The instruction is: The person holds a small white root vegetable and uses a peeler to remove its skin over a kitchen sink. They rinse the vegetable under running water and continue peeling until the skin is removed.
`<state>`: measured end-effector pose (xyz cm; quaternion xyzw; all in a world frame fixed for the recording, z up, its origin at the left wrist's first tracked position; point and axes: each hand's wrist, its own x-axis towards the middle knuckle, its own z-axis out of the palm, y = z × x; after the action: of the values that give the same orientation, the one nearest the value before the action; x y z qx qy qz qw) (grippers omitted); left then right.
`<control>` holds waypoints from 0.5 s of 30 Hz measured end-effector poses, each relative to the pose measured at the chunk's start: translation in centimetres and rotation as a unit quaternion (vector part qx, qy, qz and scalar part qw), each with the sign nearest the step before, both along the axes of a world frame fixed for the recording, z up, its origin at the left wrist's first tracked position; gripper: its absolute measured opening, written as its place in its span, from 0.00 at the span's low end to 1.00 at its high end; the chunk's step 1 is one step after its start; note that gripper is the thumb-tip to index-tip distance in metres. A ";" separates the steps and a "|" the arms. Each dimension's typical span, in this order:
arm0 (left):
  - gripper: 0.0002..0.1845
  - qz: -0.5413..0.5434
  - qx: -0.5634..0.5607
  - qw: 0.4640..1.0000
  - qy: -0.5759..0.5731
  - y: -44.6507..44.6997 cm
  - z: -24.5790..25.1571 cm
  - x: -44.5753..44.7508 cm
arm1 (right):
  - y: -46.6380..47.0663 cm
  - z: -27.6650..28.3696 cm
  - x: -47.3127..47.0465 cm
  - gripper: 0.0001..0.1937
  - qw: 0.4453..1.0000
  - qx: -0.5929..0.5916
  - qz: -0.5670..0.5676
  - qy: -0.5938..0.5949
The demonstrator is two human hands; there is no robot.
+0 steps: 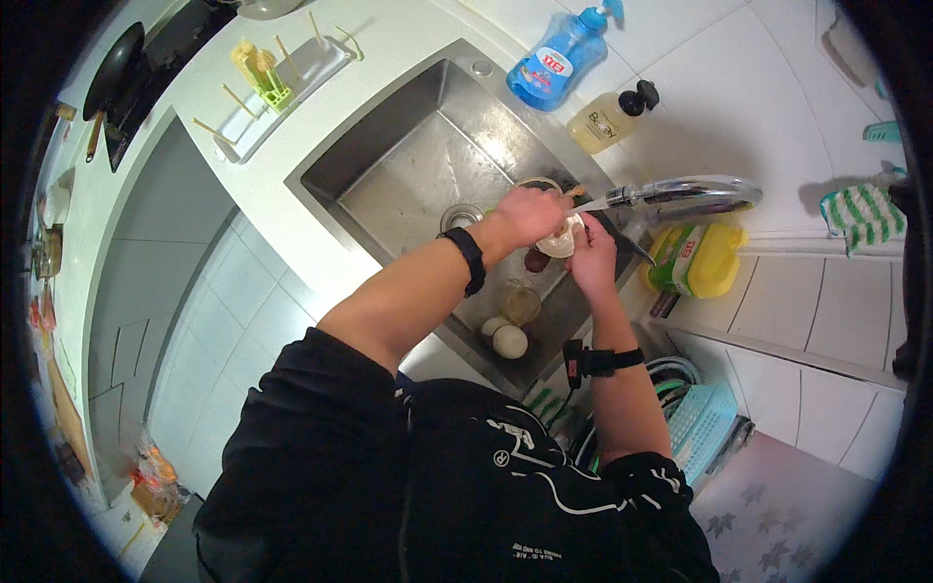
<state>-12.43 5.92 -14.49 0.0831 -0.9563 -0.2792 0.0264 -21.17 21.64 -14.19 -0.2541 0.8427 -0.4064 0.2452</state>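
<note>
Over the right part of the steel sink (pixel 408 171), my right hand (pixel 594 259) grips a small white bowl or cup (pixel 555 245) by its side. My left hand (pixel 531 216) is bent over the same vessel, its fingertips at the opening; whether it holds anything is hidden. Water runs from the chrome faucet (pixel 685 191) onto the fingers. Beyond my left hand, a round rim (pixel 539 182) and a small brownish thing (pixel 576 192) partly show. In the sink, nearer my body, are a reddish-brown round thing (pixel 537 260), a clear yellowish round vessel (pixel 522 304) and white round pieces (pixel 510 342).
A blue soap bottle (pixel 557 65), an amber pump bottle (pixel 601 124) and a yellow jug (pixel 696 259) stand along the wall. A white rack with pegs (pixel 321 65) holds a green-and-yellow brush (pixel 262 76) at the left. A light-blue basket (pixel 703 423) is at lower right.
</note>
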 end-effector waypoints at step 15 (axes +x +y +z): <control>0.16 -0.033 -0.045 0.998 0.011 -0.3 -0.4 0.5 | -1.3 4.0 1.2 0.10 0.961 0.096 0.137 0.219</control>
<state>-11.96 5.63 -14.89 0.0474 -0.9697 -0.2375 0.0317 -20.01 20.31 -10.24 -0.4253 0.8680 -0.2206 0.1306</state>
